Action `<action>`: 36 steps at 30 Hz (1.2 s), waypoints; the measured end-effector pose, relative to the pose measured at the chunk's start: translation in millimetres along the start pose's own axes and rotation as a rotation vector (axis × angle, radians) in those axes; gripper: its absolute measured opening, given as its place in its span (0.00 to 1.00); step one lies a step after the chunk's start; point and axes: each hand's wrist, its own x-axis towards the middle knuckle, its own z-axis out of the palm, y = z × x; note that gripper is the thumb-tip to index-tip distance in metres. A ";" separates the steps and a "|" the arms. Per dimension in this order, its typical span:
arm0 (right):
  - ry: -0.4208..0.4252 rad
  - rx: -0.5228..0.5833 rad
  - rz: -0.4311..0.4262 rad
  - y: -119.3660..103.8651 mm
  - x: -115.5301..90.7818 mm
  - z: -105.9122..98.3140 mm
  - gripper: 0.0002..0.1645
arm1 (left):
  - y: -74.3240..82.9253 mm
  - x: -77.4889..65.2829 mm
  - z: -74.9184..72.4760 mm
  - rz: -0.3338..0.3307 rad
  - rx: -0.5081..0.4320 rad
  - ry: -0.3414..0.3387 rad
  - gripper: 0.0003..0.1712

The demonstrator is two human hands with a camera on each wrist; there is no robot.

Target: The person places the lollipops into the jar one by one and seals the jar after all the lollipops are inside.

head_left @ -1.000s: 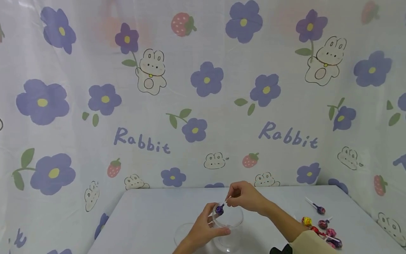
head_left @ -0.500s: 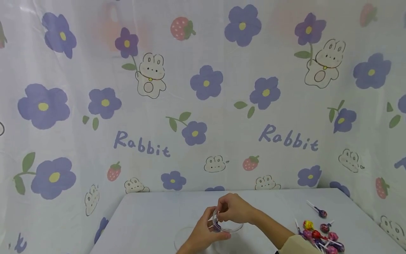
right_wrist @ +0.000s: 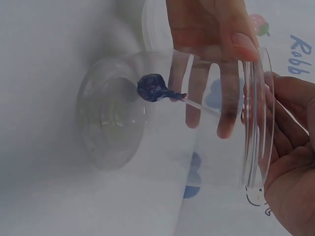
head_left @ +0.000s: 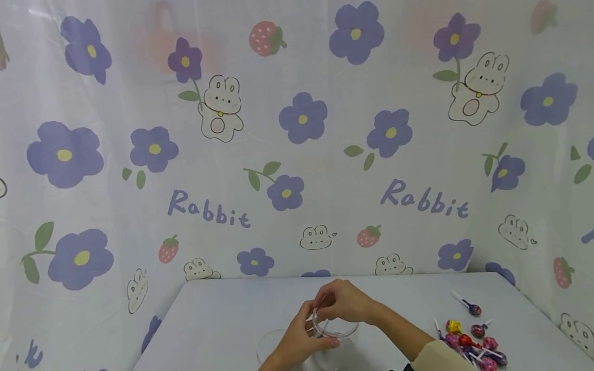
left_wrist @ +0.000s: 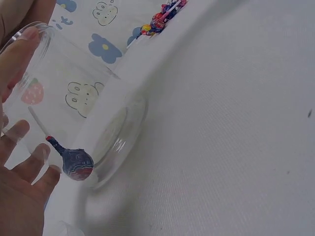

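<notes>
A clear wide-mouthed jar (right_wrist: 118, 142) stands upright on the white table. My left hand (head_left: 299, 335) grips it near the rim, with the thumb on the near side and fingers spread round the far wall. Inside the jar is a lollipop in a dark blue and purple wrapper (left_wrist: 77, 163), ball down, its white stick slanting up; whether it rests on the wall or is falling I cannot tell. My right hand (head_left: 345, 301) is at the jar's mouth, fingers bent over the rim, and the stick's end appears apart from them.
A pile of several wrapped lollipops (head_left: 473, 345) lies on the right of the table, with one lollipop (head_left: 474, 309) apart behind it. A clear round piece, perhaps a lid (head_left: 266, 337), lies left of the jar. A patterned curtain (head_left: 297, 154) hangs behind.
My right hand has moved left and down to the jar's mouth, and the lollipop it pinched by the stick has gone down into the jar. My left hand has kept its grip.
</notes>
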 end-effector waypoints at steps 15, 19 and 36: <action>0.019 -0.058 -0.023 -3.0 -18.9 -26.2 0.06 | -1.5 1.4 0.3 -0.013 0.028 0.003 0.43; 0.043 -0.071 -0.001 -2.1 -27.0 -35.8 0.06 | -0.1 1.7 0.9 -0.037 0.051 0.014 0.43; 0.133 -0.053 0.126 17.9 -76.5 -73.7 0.10 | 5.2 0.8 5.8 -0.094 0.103 0.056 0.49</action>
